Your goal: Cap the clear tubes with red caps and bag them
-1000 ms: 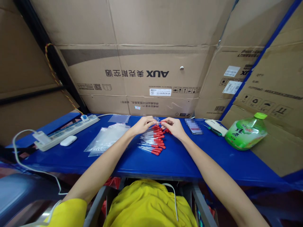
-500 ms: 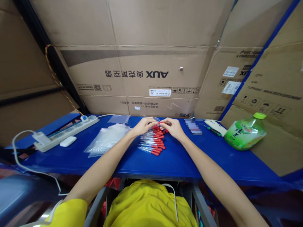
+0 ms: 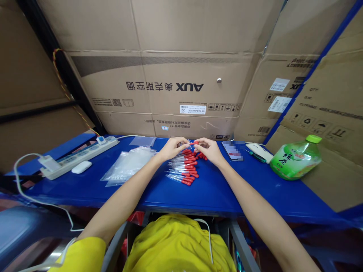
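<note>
Both my hands meet at the far middle of the blue table. My left hand pinches the clear end of a thin dropper with a red bulb. My right hand pinches its red end. Just below the hands, a row of several clear droppers with red bulbs lies side by side on the table.
A pile of clear plastic bags lies left of the droppers. Further left are a white power strip and a white earbud case. To the right lie a phone, a white device and a green bottle on its side. Cardboard boxes wall the back.
The two hands have stayed close together over the droppers and shifted only slightly. The camera view has moved a little.
</note>
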`<state>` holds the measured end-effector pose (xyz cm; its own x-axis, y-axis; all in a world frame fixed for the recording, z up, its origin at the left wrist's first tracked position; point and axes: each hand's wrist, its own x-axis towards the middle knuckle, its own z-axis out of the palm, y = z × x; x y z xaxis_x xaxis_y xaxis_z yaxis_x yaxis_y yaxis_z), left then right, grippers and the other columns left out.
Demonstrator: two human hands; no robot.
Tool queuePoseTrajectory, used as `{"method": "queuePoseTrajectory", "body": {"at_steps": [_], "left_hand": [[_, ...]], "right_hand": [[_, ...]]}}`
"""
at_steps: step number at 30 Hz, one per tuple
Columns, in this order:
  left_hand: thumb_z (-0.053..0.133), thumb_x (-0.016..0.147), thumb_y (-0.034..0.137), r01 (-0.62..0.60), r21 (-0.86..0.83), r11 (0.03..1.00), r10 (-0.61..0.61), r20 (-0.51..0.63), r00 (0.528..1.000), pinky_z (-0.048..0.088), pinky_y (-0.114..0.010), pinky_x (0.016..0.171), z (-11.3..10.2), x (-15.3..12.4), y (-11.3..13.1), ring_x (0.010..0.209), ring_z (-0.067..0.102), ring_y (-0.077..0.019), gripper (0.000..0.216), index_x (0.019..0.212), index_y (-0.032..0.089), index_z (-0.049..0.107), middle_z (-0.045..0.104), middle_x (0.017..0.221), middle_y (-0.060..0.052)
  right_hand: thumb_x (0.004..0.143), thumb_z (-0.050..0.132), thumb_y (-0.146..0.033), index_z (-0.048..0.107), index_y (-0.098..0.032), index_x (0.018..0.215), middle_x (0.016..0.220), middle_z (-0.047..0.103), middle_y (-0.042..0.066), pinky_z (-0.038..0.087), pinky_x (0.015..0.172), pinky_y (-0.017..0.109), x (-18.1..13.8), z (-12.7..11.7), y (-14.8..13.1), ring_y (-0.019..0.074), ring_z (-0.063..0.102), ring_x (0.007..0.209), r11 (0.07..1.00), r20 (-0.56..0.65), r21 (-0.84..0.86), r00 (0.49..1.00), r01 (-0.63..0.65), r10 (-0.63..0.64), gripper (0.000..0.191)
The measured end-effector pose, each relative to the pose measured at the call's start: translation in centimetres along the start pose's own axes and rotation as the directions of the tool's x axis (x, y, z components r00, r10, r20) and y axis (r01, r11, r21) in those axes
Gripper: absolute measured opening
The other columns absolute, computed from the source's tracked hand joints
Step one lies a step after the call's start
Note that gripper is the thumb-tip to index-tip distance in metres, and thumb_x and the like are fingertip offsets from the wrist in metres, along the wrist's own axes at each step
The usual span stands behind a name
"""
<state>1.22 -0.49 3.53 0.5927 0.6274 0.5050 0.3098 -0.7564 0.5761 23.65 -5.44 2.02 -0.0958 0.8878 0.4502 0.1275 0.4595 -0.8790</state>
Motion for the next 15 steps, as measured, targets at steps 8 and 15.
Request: {"method": "queuePoseTrajectory", "body": {"at_steps": [8, 15], "left_hand": [[0.045, 0.106, 0.046, -0.112, 0.051, 0.992, 0.107, 0.088, 0.990, 0.047, -0.031, 0.086, 0.1, 0.1, -0.5, 0.093, 0.067, -0.0199, 0.040, 0.109, 0.016, 0.073, 0.074, 0.102, -0.009], [0.051, 0.102, 0.041, -0.071, 0.152, 0.986, 0.061, 0.071, 0.996, 0.046, -0.029, 0.078, 0.5, -0.2, -1.5, 0.081, 0.063, -0.0173, 0.030, 0.105, 0.018, 0.070, 0.073, 0.102, -0.007]], "right_hand": [[0.077, 0.080, -0.057, 0.071, -0.021, 0.099, 0.084, 0.078, 0.004, 0.063, 0.074, 0.037, -0.1, 0.2, 0.0, 0.0221, 0.075, 0.071, 1.000, 0.016, -0.009, 1.000, -0.005, 0.006, 0.043], [0.096, 0.060, -0.051, 0.070, -0.024, 0.107, 0.103, 0.077, 0.010, 0.051, 0.098, 0.045, 0.1, -0.8, 0.3, 0.0285, 0.069, 0.103, 0.845, -0.057, -0.526, 0.988, 0.093, -0.144, 0.031]]}}
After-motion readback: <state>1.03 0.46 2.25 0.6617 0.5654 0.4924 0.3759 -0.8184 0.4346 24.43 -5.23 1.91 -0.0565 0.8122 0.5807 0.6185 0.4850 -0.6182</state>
